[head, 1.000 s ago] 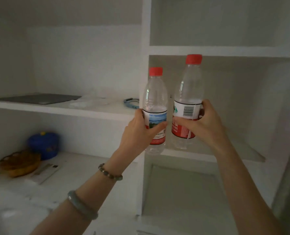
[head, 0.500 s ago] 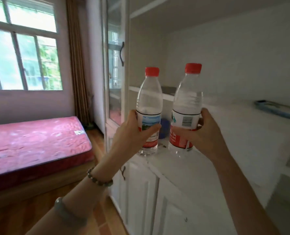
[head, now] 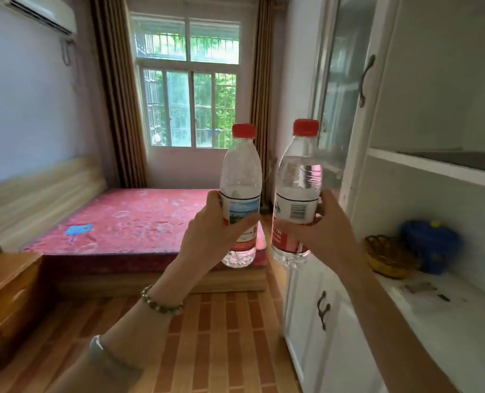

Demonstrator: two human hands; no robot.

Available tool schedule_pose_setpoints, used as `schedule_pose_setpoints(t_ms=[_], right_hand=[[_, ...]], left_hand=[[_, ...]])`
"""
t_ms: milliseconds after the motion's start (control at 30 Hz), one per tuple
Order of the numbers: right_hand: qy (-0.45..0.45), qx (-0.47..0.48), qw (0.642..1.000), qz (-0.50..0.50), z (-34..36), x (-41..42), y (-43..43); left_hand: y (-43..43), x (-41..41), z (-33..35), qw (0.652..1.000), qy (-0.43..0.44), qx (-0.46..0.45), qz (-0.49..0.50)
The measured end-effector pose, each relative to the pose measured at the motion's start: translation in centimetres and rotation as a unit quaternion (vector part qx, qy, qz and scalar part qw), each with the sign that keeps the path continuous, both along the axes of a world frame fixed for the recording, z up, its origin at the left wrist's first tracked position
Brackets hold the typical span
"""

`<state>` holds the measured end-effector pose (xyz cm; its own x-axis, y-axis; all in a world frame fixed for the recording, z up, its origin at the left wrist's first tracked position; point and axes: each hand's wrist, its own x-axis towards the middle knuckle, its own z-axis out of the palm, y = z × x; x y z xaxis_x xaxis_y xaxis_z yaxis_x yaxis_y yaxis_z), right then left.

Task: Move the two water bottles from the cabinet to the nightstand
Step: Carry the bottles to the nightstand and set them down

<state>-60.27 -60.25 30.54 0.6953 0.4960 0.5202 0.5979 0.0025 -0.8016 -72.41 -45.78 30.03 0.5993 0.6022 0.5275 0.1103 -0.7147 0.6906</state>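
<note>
Some things are hiding or getting cut off

The left hand (head: 211,236) is covering part of the left bottle's label (head: 242,219), and the right hand (head: 325,234) is hiding part of the right bottle's label (head: 292,222). The picture's edge is cutting off the wooden nightstand (head: 7,296) and the air conditioner (head: 41,12). The blue thing (head: 428,245) on the cabinet shelf is looking too blurry to name.

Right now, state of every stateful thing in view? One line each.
left hand: closed around left bottle
right hand: closed around right bottle
left bottle: capped, upright, held in the air
right bottle: capped, slightly tilted, held in the air
glass cabinet door: swung open
lower cabinet door: shut
curtains: drawn aside
nightstand: drawer shut, no bottle on it
</note>
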Motion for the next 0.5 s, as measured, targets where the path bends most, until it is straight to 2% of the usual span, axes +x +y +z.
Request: schedule_pose_setpoints(t_ms=[500], right_hand=[[0.020, -0.026, 0.982, 0.188, -1.5, -0.8, 25.7]], left_hand=[[19.5, -5.2, -2.1, 0.982, 0.021, -0.035, 0.186]])
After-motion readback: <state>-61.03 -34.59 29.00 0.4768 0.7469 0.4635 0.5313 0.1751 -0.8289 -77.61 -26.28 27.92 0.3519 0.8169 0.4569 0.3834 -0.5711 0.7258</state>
